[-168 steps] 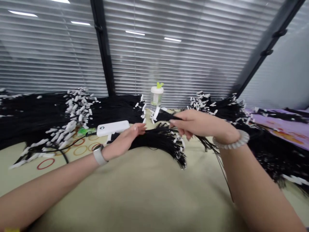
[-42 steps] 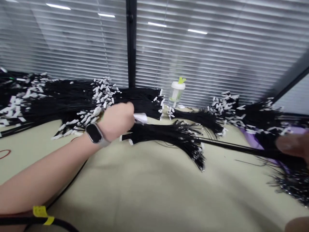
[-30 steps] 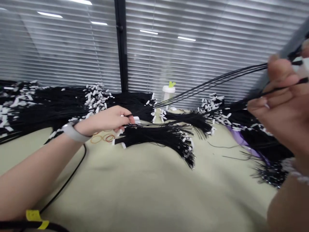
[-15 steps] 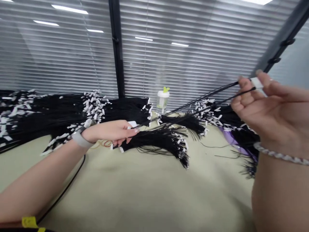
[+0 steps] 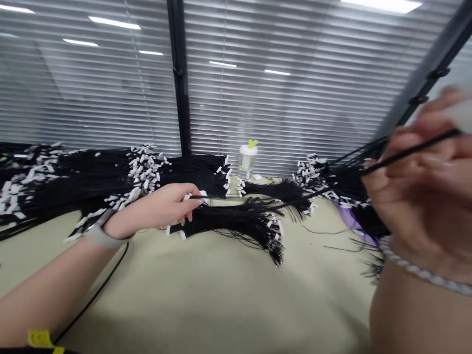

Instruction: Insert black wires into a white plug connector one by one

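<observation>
My left hand (image 5: 158, 206) lies at the near end of a loose bundle of black cords with small white tags (image 5: 236, 221), its fingertips pinching a thin black cord end. My right hand (image 5: 420, 182) is raised at the right edge, blurred by motion, and grips several black cords. A white tag (image 5: 460, 115) shows at its top, partly cut off by the frame. The cords run from that hand down toward the pile behind it. A smartwatch circles my left wrist, and a beaded bracelet circles my right.
Large heaps of black cords with white tags (image 5: 92, 179) lie along the back of the beige table surface (image 5: 206, 290). A transparent bottle with a green-topped lid (image 5: 248, 160) stands behind them. Purple cloth (image 5: 350, 219) shows at right; a thin black cable (image 5: 99, 280) runs near my left arm.
My right hand has dropped lower and curled inward, blurring as it moves. The cords in it now slant less steeply. My left hand has shifted slightly along the bundle's near end.
</observation>
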Available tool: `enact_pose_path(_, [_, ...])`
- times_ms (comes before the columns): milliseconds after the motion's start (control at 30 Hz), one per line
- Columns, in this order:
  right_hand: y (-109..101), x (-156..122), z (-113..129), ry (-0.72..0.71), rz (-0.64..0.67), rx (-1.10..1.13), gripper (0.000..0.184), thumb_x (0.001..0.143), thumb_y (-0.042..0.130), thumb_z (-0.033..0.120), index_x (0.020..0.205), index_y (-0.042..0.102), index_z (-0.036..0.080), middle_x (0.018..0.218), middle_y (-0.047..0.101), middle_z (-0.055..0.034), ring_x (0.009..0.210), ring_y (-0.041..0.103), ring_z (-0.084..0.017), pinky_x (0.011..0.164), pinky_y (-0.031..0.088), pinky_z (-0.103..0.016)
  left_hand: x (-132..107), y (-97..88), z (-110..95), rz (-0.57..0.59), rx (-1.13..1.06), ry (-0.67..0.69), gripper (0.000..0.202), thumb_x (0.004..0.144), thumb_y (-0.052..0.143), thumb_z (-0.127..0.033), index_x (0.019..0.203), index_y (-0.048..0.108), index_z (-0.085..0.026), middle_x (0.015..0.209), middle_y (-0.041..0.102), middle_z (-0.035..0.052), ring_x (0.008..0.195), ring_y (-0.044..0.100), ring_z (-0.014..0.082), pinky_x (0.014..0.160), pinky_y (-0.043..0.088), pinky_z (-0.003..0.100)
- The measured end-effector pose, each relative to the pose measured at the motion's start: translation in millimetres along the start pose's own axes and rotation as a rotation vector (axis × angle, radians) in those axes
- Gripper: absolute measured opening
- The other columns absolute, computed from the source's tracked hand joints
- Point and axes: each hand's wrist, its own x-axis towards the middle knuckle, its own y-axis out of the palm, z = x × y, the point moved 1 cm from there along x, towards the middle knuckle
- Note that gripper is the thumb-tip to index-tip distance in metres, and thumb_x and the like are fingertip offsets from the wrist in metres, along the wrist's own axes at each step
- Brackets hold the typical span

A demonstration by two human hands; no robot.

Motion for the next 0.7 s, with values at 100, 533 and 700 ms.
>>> enact_pose_path(100, [14.3,4.1,-15.0,0.117,-0.022,0.417,0.04,0.074,0.049,0.017,0.112,0.046,0.031,0.098,0.053,-0.0033,0.08,0.055,-0.013,0.076,0.048,-0.03,-6.4,-7.1,-20.0,-0.117,-0.053,0.016,0.024,0.077,0.046,-0.04,0.085,0.053,-0.018,0.058,0.059,-0.0016,0.052,0.058,0.0112,0.044,0.044,0.016])
enact_pose_path(533, [5.7,16.1,-49.5,-0.008,-0.168,0.624,0.03,0.067,0.054,0.007,0.093,0.054,0.023,0.079,0.053,-0.0007,0.085,0.057,-0.018,0.062,0.053,-0.031,5.8,44.2,-31.0,-0.105,-1.049,0.028,0.022,0.08,0.046,-0.034,0.09,0.051,-0.015,0.103,0.058,0.0082,0.048,0.053,0.0077,0.046,0.047,0.025])
enact_pose_path(700, [33.7,6.4,-32.0,-0.117,-0.193,0.471,0.028,0.062,0.061,0.003,0.084,0.055,0.019,0.077,0.047,0.0005,0.072,0.056,-0.013,0.067,0.05,-0.033,12.0,88.4,21.4,0.076,-0.796,-0.124,0.04,0.082,0.036,-0.044,0.097,0.054,-0.012,0.066,0.058,0.0041,0.052,0.052,0.0108,0.052,0.044,0.025])
